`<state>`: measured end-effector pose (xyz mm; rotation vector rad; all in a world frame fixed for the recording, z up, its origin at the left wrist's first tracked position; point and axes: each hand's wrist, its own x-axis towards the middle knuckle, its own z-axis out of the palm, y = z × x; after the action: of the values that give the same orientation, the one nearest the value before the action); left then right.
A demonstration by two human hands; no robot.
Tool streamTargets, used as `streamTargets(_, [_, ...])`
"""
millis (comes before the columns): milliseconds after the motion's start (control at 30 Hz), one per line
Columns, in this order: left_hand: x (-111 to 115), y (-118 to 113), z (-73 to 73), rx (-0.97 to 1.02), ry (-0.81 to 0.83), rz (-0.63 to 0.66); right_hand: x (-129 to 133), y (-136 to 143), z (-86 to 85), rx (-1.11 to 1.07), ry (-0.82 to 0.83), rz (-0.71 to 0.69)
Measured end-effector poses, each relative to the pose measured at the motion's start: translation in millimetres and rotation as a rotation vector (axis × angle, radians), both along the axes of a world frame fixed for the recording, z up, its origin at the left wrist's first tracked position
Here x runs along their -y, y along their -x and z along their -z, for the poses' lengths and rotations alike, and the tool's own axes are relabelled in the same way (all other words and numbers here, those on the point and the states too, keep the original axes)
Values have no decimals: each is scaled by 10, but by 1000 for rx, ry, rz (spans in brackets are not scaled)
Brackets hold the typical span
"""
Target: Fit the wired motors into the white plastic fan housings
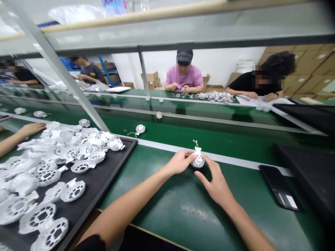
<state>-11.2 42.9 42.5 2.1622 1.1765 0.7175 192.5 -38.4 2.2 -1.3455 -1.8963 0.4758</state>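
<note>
In front of me, near the pale strip along the green bench, a small round white plastic housing (pixel 198 161) with slots stands between my hands. Thin wires stick up from its top. My left hand (pixel 180 161) grips its left side between thumb and fingers. On the other side, my right hand (pixel 215 177) has thumb and fingers spread apart, its forefinger tip at or very near the housing's right edge; whether it touches, I cannot tell. A similar round white part (pixel 140 129) with a wire lies farther off to the left.
A black tray (pixel 123 153) heaped with white slotted housings (pixel 75 190) is at left, with another person's hand (pixel 34 129) beyond it. A dark phone-like device (pixel 280 188) lies at right, beside a black tray (pixel 309 177). A slanted metal post (pixel 70 76) rises at left. Several people work opposite.
</note>
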Motion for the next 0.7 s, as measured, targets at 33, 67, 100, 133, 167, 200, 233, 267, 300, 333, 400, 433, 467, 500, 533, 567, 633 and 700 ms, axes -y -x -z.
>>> streamTargets(33, [-261, -120, -29, -63, -74, -35, -65, -94, 44, 27, 20, 62])
streamTargets(67, [-506, -230, -58, -119, -134, -66, -123, -180, 91, 54, 45, 113])
streamTargets(100, [-721, -331, -81, -164, -178, -80, -172, -253, 140, 82, 67, 150])
streamTargets(133, [-900, -421, -93, -216, -223, -74, -210, -312, 187, 108, 83, 174])
streamTargets(167, [-1041, -498, -93, -271, -266, -51, -238, -353, 231, 132, 89, 188])
streamTargets(200, [-1151, -560, -84, -325, -302, -13, -256, -377, 268, 157, 87, 197])
streamTargets(233, [-1243, -603, -71, -375, -335, 33, -266, -387, 297, 179, 78, 205])
streamTargets(267, [-1329, -619, -64, -420, -364, 74, -270, -387, 318, 199, 67, 211])
streamTargets(300, [-1423, -600, -73, -459, -389, 102, -271, -380, 331, 214, 60, 217])
streamTargets(333, [-1536, -541, -106, -494, -411, 108, -272, -371, 337, 223, 55, 225])
streamTargets(400, [-1829, -285, -254, -548, -441, 32, -282, -357, 340, 224, 55, 249])
streamTargets(433, [-1998, -92, -362, -568, -448, -47, -292, -356, 340, 221, 57, 262])
streamTargets(467, [-2170, 133, -477, -583, -446, -144, -307, -357, 340, 222, 60, 276])
streamTargets(500, [-2332, 379, -584, -593, -434, -249, -323, -361, 339, 227, 63, 283])
streamTargets(533, [-2474, 630, -670, -598, -415, -345, -340, -365, 339, 234, 63, 286])
streamTargets(567, [-2591, 872, -722, -602, -391, -419, -356, -370, 339, 244, 62, 285])
streamTargets(633, [-2732, 1282, -714, -609, -331, -522, -372, -375, 336, 256, 50, 283])
streamTargets(700, [-2753, 1558, -587, -615, -275, -585, -365, -376, 328, 255, 32, 286])
